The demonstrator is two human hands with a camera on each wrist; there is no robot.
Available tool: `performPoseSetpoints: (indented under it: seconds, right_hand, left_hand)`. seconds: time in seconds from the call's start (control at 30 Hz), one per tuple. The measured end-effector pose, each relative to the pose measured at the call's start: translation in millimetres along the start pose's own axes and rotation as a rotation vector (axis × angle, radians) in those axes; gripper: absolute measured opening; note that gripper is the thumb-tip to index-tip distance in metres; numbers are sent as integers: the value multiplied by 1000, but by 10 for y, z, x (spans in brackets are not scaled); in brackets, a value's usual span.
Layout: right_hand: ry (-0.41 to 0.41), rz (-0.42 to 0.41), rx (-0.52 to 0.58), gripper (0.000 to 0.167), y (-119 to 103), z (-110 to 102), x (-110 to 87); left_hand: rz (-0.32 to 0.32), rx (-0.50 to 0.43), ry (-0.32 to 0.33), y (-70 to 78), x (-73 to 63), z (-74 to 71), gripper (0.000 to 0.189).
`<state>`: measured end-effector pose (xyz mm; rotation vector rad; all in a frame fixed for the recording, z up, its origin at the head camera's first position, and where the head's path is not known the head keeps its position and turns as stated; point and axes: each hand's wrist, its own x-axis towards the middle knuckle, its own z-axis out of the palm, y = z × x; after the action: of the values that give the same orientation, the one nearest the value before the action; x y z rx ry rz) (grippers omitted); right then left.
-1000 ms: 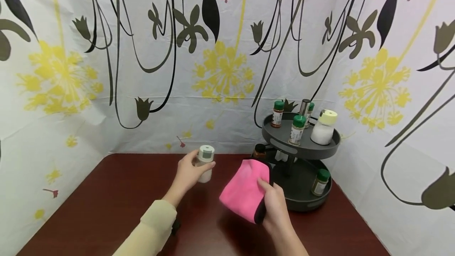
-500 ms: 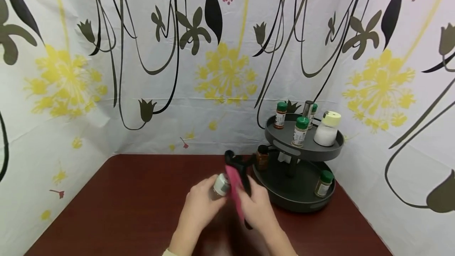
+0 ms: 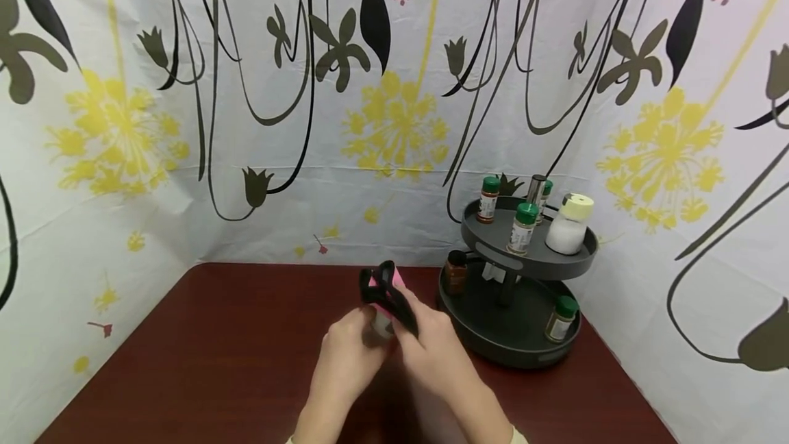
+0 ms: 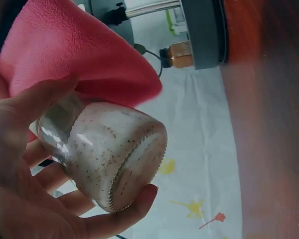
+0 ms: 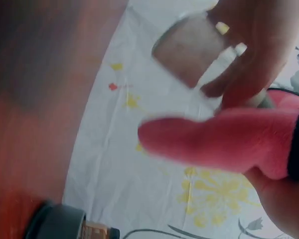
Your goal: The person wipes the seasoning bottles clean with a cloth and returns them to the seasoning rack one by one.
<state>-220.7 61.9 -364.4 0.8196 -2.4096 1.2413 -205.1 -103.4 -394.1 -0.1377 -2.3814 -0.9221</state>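
Note:
My left hand point(image 3: 348, 355) grips a glass shaker jar point(image 4: 114, 149) with white contents and brown specks on its glass. In the left wrist view the jar lies tilted, its ridged base towards the camera and fingers curled round its side. My right hand point(image 3: 440, 351) holds a folded pink cloth point(image 4: 74, 50) with a black border. The cloth is up against the jar's top end, and both hands are close together over the dark red table point(image 3: 203, 362). In the head view the cloth and fingers hide most of the jar.
A dark two-tier rack point(image 3: 511, 358) stands on the right. Its upper tier bears several green-capped spice bottles and a white jar with a pale yellow lid point(image 3: 570, 225). Below are a brown bottle point(image 3: 456, 274) and a green-capped bottle point(image 3: 561, 321). Behind hangs a flower-patterned curtain point(image 3: 296, 142).
My left hand has brought the jar right and nearer to me. The right hand has moved left, and the spread cloth is now folded over against the jar's top.

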Motion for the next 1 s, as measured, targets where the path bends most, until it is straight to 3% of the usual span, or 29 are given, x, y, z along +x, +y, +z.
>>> performPoseSetpoints:
  seconds: [0.17,0.27,0.47,0.63,0.83,0.9,1.0]
  right_hand:
    - [-17,30,66,42,78,80,-3]
    - [-41,4,62,44,60,153,-77]
    - [-83,-87,15,54,-80,120,-74]
    - [-102,-86,64,56,-67,43,56]
    - [-89,-6,49,51,44,30,19]
    - [-91,-30,30,50,50,33,-31]
    - [-97,-138,9,54,24,27,-85]
  left_hand:
    - [-71,-38,-21,-79,1,-85,48]
    - [-124,-44,-30,-136,-6,-139,54]
    - [-67,2,-13,-137,17,-174,29]
    - [-43,3,-26,-88,16,-169,29]
    - [-172,-88,-61,-85,1,-200,55]
    - [-194,-88,-62,-97,-8,-210,55]
    - [-186,-77,-69,-103,-11,-209,38]
